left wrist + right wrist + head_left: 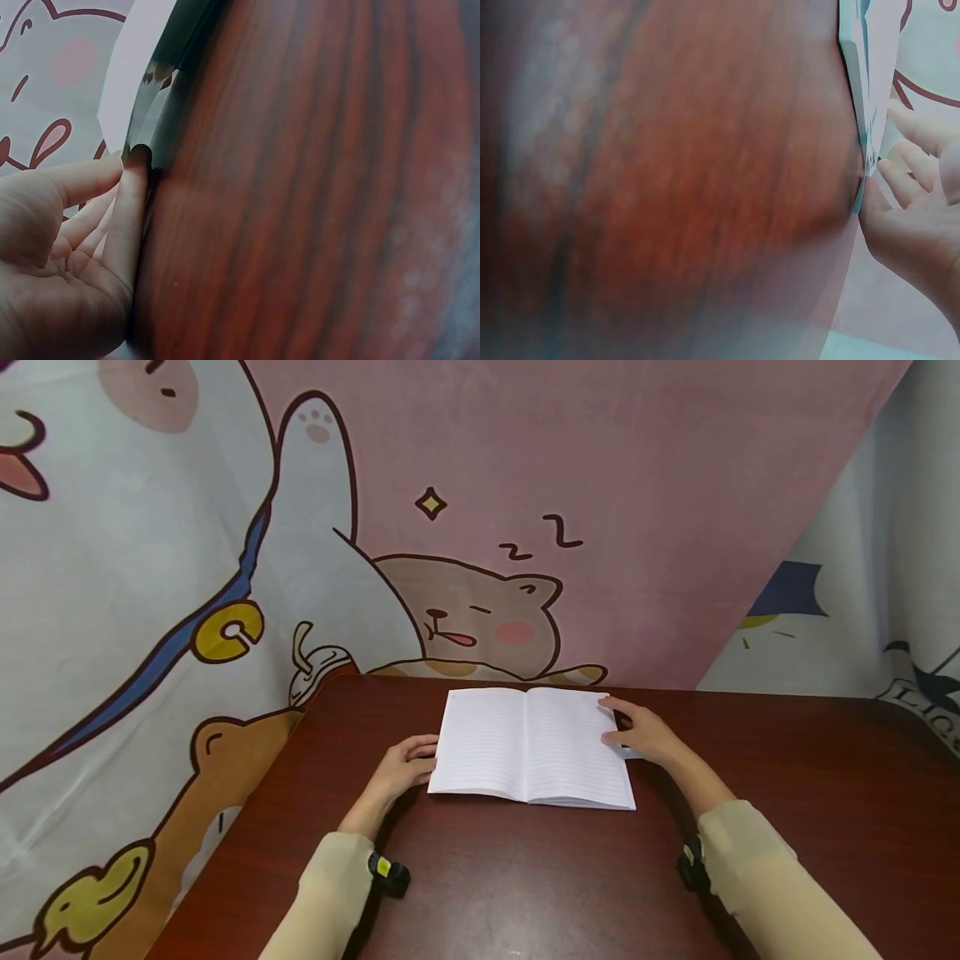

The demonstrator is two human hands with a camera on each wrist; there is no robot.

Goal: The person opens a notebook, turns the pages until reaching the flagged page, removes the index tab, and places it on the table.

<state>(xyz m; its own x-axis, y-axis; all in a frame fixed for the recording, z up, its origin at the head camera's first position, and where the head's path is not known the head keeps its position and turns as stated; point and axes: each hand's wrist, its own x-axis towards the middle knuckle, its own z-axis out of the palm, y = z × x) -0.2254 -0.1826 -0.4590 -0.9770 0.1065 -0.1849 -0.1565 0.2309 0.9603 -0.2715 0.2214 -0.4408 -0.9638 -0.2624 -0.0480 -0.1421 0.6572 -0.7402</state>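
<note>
The left hand is placed at the left edge of an open notebook, and the edge is pinched between its thumb and fingers; in the left wrist view a finger is seen beneath the cover, on the side of the table. The right hand is set against the opposite edge, with the forefinger laid over the page near its far corner and the thumb resting nearer the middle of that edge. A gap is left between these two digits; whether any sheets are clamped there cannot be told. The hands are kept well apart by the notebook's width.

Two ruled white pages are shown, parted by a central fold, and the notebook is positioned near the table's far edge. The table is finished in dark reddish-brown, streaked with grain. Both forearms are covered by pale sleeves, and a dark device is worn at each cuff. Behind, the wall covering is printed in pink and white with cartoon animals, among which a sleeping bear is pictured.
</note>
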